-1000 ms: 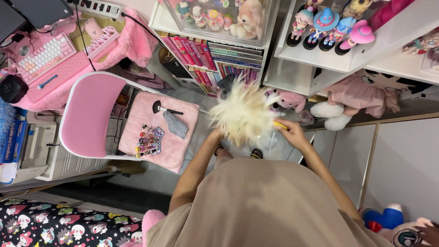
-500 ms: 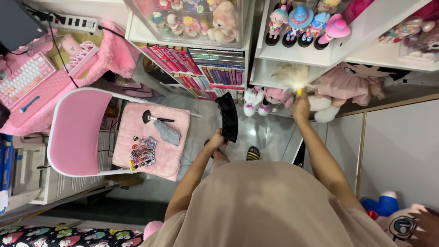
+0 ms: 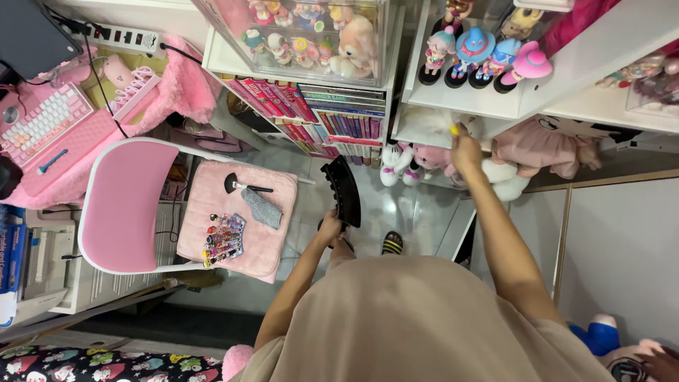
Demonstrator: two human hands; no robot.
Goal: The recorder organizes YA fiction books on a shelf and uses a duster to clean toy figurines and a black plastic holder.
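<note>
Head view: pink chair (image 3: 120, 205) beside bookshelf (image 3: 311, 106).

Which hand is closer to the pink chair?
Left. The left hand, holding a black curved stand, is just right of the pink chair cushion. The right hand is farther away at the white shelf, gripping a feather duster.

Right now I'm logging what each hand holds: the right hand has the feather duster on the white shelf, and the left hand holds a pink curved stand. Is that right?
Not quite. The curved stand in the left hand is black, not pink, as the head view shows. The rest holds: the right hand has the feather duster on the white shelf.
</note>
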